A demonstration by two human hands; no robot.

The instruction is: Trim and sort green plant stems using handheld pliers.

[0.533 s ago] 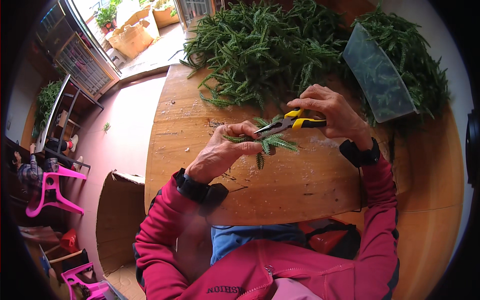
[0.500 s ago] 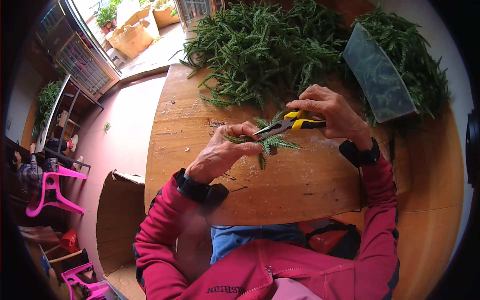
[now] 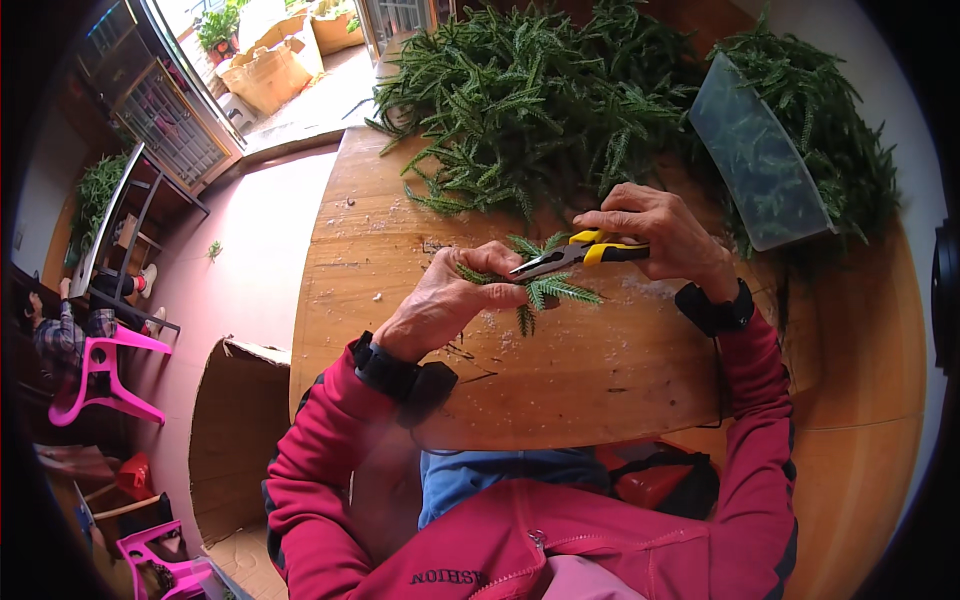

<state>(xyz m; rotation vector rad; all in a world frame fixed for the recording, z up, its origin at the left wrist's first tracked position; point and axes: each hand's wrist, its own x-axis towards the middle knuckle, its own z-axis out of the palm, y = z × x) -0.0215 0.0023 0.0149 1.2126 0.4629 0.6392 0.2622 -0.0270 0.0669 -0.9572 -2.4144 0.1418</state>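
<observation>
Two hands work over a wooden table [image 3: 600, 390], close together near its middle. The left hand [image 3: 450, 305] is closed on a small green sprig [image 3: 545, 288], pinching its stem end between thumb and fingers so the leafy tips fan out to the right and downward just above the tabletop. The right hand [image 3: 655, 235] is wrapped around the yellow handles of a pair of pliers [image 3: 570, 255], gripping them firmly; the dark nose of the pliers points left toward the left hand and meets the sprig near the spot where the fingers pinch it. Whether the nose is clamped on the stem or only resting against it cannot be told.

Both forearms wear red sleeves [image 3: 320, 470], and each wrist carries a dark band. Small pale crumbs and bits of stem lie scattered on the wood below the hands.

Beyond the hands, a big heap of green branches [image 3: 520, 90] covers the far part of the table. A clear plastic tub [image 3: 755, 160] stands tilted to the right of the heap, with more greenery behind and around it.

Left of the table, an open cardboard box [image 3: 240, 420] sits on the pinkish floor. Further left stands a pink plastic chair [image 3: 95, 370], with another person seated near it at the picture's edge
</observation>
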